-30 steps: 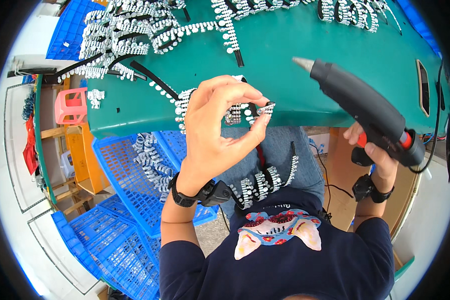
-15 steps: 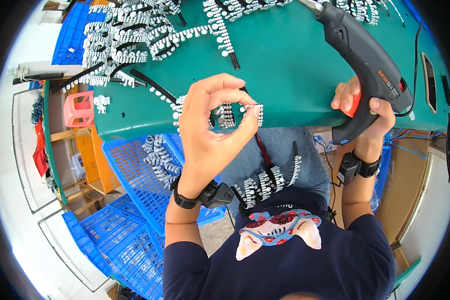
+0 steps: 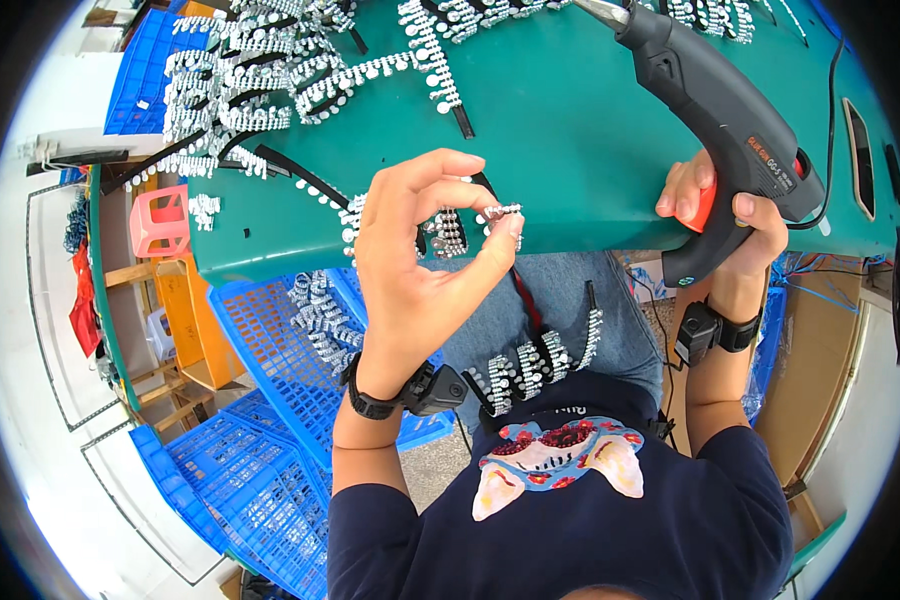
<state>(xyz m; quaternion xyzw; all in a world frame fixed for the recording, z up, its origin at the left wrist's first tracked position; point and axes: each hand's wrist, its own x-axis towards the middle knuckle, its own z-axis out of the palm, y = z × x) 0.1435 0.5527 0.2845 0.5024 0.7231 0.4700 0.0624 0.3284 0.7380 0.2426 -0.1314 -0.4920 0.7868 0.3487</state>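
My left hand [image 3: 400, 235] is raised over the front edge of the table, pinching a small piece of rhinestone trim [image 3: 505, 211] between thumb and fingers. Another length of rhinestone trim [image 3: 450, 232] with black band shows behind the curled fingers; whether both join is hidden. In my right hand [image 3: 755, 240] is a black glue gun [image 3: 740, 130] with an orange trigger, my fingers at the trigger. Its metal nozzle [image 3: 602, 10] points up and left, away from the trim. A black strip with rhinestone trim [image 3: 530, 365] lies across my lap.
Many rhinestone-trimmed black strips [image 3: 255, 75] are heaped at the far left of the green table [image 3: 570, 150]. Blue plastic crates [image 3: 250, 470] stand below on the left, one holding trim [image 3: 320, 315]. A pink stool [image 3: 158, 222] is farther left. The gun's cord [image 3: 832, 130] runs along the right.
The trim piece has turned in my left fingers, from its broad face to nearly edge-on. The glue gun has shifted slightly left and up.
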